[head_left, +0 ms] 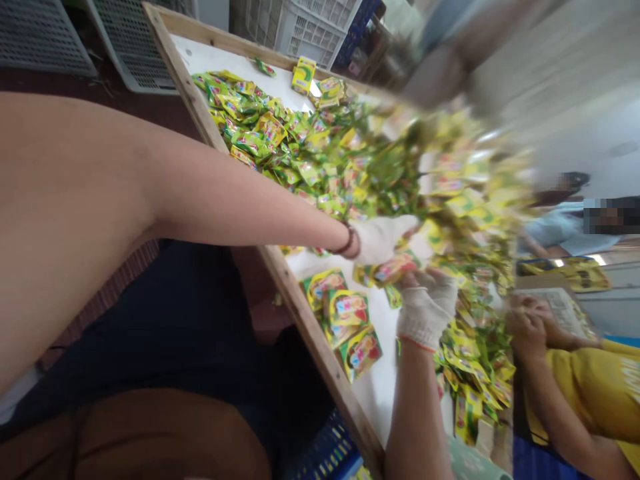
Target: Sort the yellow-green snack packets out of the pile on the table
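Observation:
My left hand point(383, 239), in a white fingerless glove with a dark bracelet at the wrist, reaches over the heap of small yellow-green packets point(300, 167). Its fingertips are blurred beside a yellow packet, and I cannot make out whether they grip it. Just below, my right hand point(427, 303), gloved the same way, pinches a small yellow-green box with a red picture point(395, 268) between thumb and fingers. Several similar flat boxes point(347, 308) lie overlapping near the tray's wooden edge. All this sits in a white-bottomed wooden tray point(295, 303).
A person in a yellow shirt point(580, 393) has hands at the tray's right side. Other people stand farther back. Plastic crates point(320, 30) are beyond the far edge, and a blue crate point(327, 450) is below the near edge. A blurred arm point(445, 60) shows at the top.

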